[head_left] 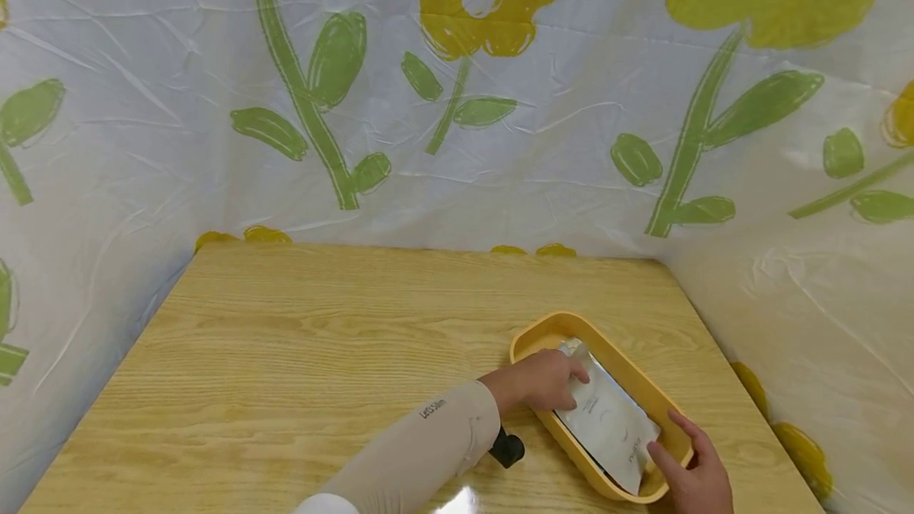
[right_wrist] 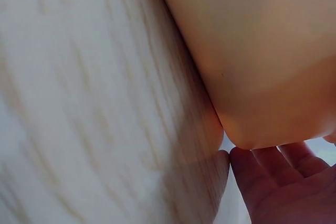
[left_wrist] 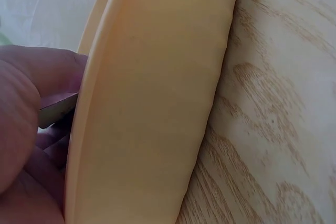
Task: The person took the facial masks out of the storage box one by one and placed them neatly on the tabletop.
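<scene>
A yellow, long plastic tray (head_left: pixel 564 322) with rounded corners sits at an angle on the wooden table. In it lies a flat, silvery-white packet (head_left: pixel 607 427) with small print, resembling a face mask sachet. My left hand (head_left: pixel 548 379) reaches over the tray's left rim and grips the packet near its far end. In the left wrist view, an edge of the packet (left_wrist: pixel 56 110) shows between thumb and fingers. My right hand (head_left: pixel 700 474) holds the tray's near right end, thumb and a finger over the rim. Other fingers (right_wrist: pixel 262 169) touch the outer wall in the right wrist view.
The wood-grain table (head_left: pixel 321 339) reaches back to a hanging white cloth (head_left: pixel 543 149) with yellow flowers, which also closes both sides. A black strap piece (head_left: pixel 507 448) juts from under the left wrist, beside the tray.
</scene>
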`<state>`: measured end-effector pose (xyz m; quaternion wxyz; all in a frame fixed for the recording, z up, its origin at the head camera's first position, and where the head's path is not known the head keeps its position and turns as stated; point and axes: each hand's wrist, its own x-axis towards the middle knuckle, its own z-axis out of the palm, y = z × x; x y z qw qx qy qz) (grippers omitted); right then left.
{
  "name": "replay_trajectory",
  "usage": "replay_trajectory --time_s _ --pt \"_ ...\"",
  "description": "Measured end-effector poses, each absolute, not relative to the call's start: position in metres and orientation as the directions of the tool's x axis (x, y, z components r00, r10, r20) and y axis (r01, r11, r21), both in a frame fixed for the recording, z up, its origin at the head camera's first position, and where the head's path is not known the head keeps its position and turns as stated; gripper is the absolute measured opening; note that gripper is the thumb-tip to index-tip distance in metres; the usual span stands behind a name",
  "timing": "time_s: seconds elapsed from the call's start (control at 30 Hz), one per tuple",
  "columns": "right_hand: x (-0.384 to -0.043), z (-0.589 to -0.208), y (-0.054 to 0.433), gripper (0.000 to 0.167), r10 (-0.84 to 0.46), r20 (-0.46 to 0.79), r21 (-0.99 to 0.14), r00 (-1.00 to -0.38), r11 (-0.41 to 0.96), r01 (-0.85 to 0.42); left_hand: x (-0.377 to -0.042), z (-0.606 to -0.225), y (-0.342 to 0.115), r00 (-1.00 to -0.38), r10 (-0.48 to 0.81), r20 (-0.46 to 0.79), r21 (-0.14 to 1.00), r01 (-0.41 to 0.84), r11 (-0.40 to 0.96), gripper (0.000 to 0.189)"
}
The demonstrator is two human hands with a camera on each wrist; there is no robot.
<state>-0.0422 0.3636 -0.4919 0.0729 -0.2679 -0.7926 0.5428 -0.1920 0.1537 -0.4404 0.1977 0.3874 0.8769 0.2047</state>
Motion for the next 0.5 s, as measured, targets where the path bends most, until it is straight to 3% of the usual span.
replay_trajectory --time_s 0.23,0.5 --pt "-0.0435 -0.4921 0.3634 0.057 0.516 -0.159 -0.877 -0.842 0.318 0.361 -0.1927 -0.4397 0.1497 -0.67 0.715 -0.2 0.554 0.524 0.647 0.052" --pt "-0.0444 -0.4934 0.363 0.05 0.561 -0.157 -0.864 -0.813 0.321 0.388 -0.1918 -0.4357 0.1438 -0.697 0.704 -0.135 0.692 0.442 0.571 0.054"
